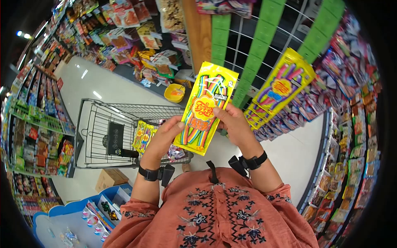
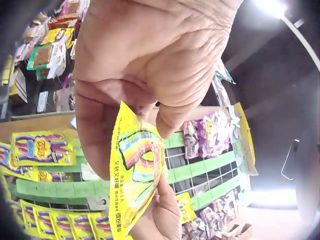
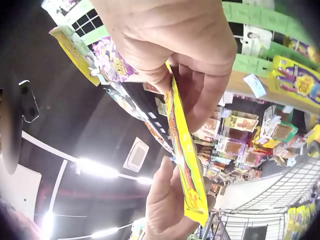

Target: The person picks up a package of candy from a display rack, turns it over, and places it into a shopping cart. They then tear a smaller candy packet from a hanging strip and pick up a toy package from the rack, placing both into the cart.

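Both hands hold a yellow packet of rainbow candy strips (image 1: 202, 124) in front of the body, its printed front turned up to the head camera. My left hand (image 1: 166, 133) pinches the packet's lower left edge, thumb on the front and fingers behind. On the opposite edge, my right hand (image 1: 235, 125) grips it with the thumb lying across the front. The left wrist view shows the packet (image 2: 137, 170) slanting down from the left hand. From the right wrist the packet (image 3: 186, 155) appears almost edge-on, between the two hands.
Similar yellow packets (image 1: 281, 87) hang right of the hands, beside green shelf strips (image 1: 258, 45). A shopping cart (image 1: 78, 142) stands left, with yellow packets (image 1: 142, 136) inside. A yellow bowl (image 1: 174, 93), a cardboard box (image 1: 111, 178) and a blue display stand (image 1: 45, 219) are nearby.
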The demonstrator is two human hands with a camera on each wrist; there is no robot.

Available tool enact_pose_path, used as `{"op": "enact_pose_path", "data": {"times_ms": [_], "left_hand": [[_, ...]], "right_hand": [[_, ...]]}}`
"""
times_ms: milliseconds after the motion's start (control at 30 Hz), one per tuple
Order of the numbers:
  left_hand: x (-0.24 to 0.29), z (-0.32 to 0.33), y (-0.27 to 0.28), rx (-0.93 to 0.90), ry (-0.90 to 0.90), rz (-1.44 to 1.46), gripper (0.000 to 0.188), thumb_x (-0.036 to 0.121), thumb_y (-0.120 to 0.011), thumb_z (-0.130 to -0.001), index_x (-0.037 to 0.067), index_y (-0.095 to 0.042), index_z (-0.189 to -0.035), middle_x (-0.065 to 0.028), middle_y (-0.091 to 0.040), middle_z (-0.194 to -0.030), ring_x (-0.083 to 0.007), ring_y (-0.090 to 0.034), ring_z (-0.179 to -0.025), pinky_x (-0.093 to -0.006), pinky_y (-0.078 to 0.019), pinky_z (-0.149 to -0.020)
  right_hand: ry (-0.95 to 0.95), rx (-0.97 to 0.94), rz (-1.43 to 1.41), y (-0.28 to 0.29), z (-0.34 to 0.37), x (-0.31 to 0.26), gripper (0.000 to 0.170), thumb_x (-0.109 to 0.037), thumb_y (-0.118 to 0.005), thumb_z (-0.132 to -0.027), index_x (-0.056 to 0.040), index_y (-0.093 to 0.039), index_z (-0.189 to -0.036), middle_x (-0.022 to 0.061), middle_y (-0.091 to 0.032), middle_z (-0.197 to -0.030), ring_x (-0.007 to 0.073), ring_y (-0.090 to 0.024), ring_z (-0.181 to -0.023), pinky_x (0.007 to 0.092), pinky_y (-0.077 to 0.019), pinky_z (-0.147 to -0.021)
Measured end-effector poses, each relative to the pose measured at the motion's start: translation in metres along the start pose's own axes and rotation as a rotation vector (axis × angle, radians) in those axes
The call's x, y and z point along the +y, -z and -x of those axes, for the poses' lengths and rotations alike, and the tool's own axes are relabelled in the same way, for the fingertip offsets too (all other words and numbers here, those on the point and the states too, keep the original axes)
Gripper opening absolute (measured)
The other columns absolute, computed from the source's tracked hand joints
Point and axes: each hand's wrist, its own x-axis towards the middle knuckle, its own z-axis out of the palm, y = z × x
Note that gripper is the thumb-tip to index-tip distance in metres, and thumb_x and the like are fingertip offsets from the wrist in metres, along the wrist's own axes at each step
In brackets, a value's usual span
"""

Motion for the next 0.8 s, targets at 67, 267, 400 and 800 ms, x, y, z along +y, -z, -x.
{"op": "enact_pose_path", "data": {"times_ms": [67,267,400,800], "left_hand": [[0.004,-0.007,-0.014,-0.05,-0.021,-0.024,0.036,0.025,-0.055,-0.101,0.001,-0.053,-0.128,-0.0042,-0.062,-0.115,-0.0102,-0.061,-0.104,-0.0266,-0.0486,-0.092],[0.028,-0.022,-0.053,-0.168,-0.063,-0.259,0.038,0.033,-0.057,-0.1,0.006,-0.056,-0.127,0.004,-0.062,-0.103,-0.0025,-0.057,-0.087,-0.0193,-0.0445,-0.075],[0.036,-0.036,-0.09,-0.235,-0.12,-0.206,0.036,0.035,-0.057,-0.1,0.009,-0.058,-0.124,0.0078,-0.06,-0.094,0.0015,-0.049,-0.077,-0.017,-0.0356,-0.064],[0.05,-0.054,-0.143,-0.484,-0.218,-0.138,0.038,0.026,-0.064,-0.096,0.004,-0.055,-0.126,-0.0016,-0.064,-0.11,-0.0079,-0.059,-0.101,-0.0246,-0.0455,-0.091]], "right_hand": [[0.019,0.054,0.057,0.013,0.012,-0.009,0.03,-0.025,-0.061,-0.098,-0.0051,-0.062,-0.121,0.0029,-0.068,-0.11,0.011,-0.065,-0.096,0.0276,-0.0545,-0.081],[0.135,0.104,0.118,0.029,0.054,-0.037,0.031,-0.027,-0.061,-0.098,-0.0066,-0.062,-0.122,0.0014,-0.068,-0.111,0.0094,-0.064,-0.098,0.0262,-0.0521,-0.082],[0.199,0.146,0.086,0.038,0.077,-0.038,0.032,-0.025,-0.06,-0.099,-0.0053,-0.061,-0.123,0.0029,-0.067,-0.114,0.0117,-0.064,-0.1,0.0294,-0.0536,-0.085],[0.269,0.293,0.128,0.047,0.115,-0.042,0.034,-0.027,-0.06,-0.099,-0.0021,-0.063,-0.122,0.0025,-0.066,-0.113,0.0095,-0.061,-0.1,0.0267,-0.048,-0.089]]}}
